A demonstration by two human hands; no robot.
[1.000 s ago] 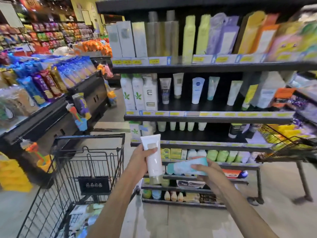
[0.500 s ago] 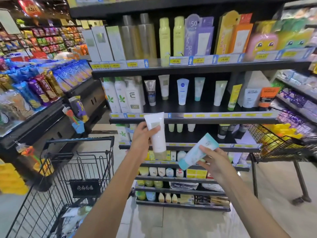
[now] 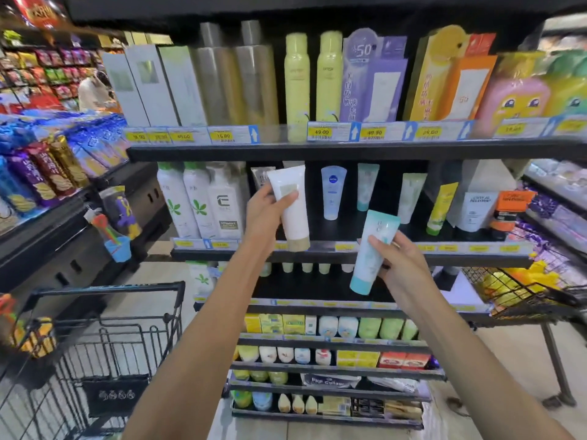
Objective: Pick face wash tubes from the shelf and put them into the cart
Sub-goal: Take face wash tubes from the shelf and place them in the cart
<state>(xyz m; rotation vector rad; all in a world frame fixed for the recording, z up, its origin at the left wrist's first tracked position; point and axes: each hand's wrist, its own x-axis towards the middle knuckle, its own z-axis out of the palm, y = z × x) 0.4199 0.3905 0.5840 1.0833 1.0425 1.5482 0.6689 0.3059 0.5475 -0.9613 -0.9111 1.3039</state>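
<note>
Left hand [image 3: 265, 214] wrapped around a white tube [image 3: 290, 206] with a tan cap, raised cap-down in front of the second shelf [image 3: 349, 250]. Right hand [image 3: 401, 265] gripping a pale teal tube [image 3: 373, 252], tilted, cap-down, just below that shelf's edge. Black wire cart [image 3: 104, 338] low at left, well apart from both tubes.

Supermarket aisle, pale tiled floor [image 3: 279, 427], even overhead lighting. A black multi-tier shelving unit [image 3: 349, 150] fills the centre, yellow price labels [image 3: 321, 132] along its front edges; a second low black gondola [image 3: 63, 249] runs along the left, packed with blue and purple snack bags [image 3: 41, 176]. A wire basket stand [image 3: 521, 293] holding yellow packets sits at the right end of the shelving unit; further aisles of red packaging [image 3: 47, 68] at far left, blurred.
</note>
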